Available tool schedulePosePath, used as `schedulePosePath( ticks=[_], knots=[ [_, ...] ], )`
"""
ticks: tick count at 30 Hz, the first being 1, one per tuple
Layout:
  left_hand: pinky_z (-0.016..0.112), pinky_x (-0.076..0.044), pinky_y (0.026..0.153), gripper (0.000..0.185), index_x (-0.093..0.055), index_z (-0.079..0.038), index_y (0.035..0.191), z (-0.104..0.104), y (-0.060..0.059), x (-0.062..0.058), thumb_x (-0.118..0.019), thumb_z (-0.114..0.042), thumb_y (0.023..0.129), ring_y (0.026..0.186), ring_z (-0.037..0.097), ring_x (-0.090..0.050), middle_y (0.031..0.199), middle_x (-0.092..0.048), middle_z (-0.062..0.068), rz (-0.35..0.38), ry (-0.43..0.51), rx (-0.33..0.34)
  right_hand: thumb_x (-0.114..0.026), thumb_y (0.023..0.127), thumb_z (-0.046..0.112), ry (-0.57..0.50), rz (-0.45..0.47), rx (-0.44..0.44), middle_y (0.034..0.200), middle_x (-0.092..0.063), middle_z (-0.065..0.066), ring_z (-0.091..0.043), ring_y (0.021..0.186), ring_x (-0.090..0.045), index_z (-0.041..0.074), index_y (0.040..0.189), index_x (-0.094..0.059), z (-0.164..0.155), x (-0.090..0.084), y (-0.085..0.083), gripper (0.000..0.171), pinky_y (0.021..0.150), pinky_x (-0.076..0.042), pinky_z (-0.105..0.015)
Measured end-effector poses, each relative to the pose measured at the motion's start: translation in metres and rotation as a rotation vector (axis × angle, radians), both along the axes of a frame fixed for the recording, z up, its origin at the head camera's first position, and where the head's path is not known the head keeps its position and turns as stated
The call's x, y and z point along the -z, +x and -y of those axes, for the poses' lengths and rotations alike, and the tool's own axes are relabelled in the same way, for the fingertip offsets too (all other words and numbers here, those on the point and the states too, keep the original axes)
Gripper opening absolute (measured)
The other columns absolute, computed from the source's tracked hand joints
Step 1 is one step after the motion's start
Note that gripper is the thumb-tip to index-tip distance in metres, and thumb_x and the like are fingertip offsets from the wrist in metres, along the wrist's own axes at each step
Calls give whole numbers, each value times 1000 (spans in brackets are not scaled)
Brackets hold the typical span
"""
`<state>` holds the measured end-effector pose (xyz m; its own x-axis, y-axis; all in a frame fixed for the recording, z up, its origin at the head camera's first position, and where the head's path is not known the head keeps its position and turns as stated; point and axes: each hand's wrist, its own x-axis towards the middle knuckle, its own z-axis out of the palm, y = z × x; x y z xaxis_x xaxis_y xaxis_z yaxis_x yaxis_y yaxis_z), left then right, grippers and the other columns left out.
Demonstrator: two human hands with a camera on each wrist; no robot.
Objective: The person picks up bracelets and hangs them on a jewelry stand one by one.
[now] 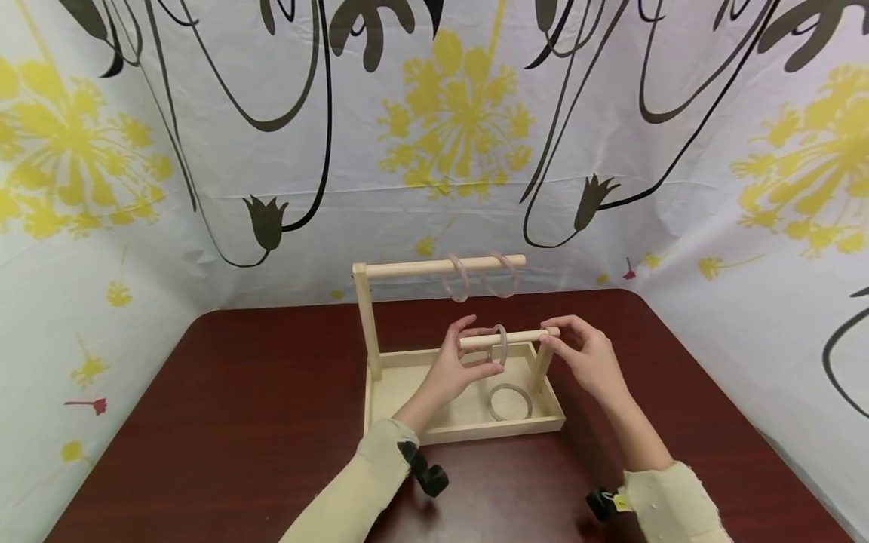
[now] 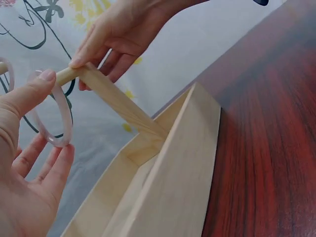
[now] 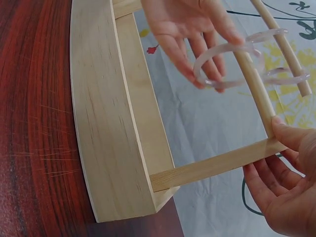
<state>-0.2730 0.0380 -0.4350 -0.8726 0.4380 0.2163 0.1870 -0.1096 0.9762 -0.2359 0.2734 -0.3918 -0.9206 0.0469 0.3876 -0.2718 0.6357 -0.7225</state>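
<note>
A pale, translucent bangle hangs around the lower bar of a wooden jewelry stand. My left hand holds this bangle; in the left wrist view its thumb lies at the bangle's top beside the bar and its fingertips touch the bottom. At the bar's right end, my right hand grips the corner where bar and post meet, thumb on the bar and fingers behind the post. Another bangle lies flat in the stand's tray. Two more bangles, one pinkish bangle included, hang on the upper bar.
A tall post carries the upper bar at the tray's left side. The stand sits on a dark red-brown table, with a white patterned cloth behind it. Black devices are strapped at both wrists.
</note>
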Motion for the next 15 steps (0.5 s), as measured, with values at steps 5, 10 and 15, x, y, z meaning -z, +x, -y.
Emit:
schedulePosePath(
  ticks=[5, 10, 15],
  knots=[
    [40, -53, 105, 89, -23, -18, 155, 0, 0, 3, -77, -6, 86, 131, 34, -54, 145, -50, 17, 64, -15, 45, -68, 96, 27, -2, 5, -9, 112, -73, -10, 18, 98, -52, 9, 115, -69, 2, -1, 0, 26, 87, -42, -5],
    [41, -50, 108, 80, -29, -11, 153, 5, -2, 8, -75, -2, 87, 136, 38, -50, 147, -47, 23, 60, -106, 131, -68, 96, 26, -3, 3, -3, 112, -73, -11, 18, 97, -52, 8, 115, -69, 2, -1, 1, 26, 87, -41, -4],
    [43, -44, 114, 72, -42, -6, 148, 4, -1, 15, -78, -7, 85, 138, 34, -48, 150, -48, 15, -37, -349, 176, -68, 96, 26, -5, 2, 2, 113, -73, -11, 19, 98, -51, 8, 115, -69, 0, -1, 2, 26, 88, -41, -4]
  ],
)
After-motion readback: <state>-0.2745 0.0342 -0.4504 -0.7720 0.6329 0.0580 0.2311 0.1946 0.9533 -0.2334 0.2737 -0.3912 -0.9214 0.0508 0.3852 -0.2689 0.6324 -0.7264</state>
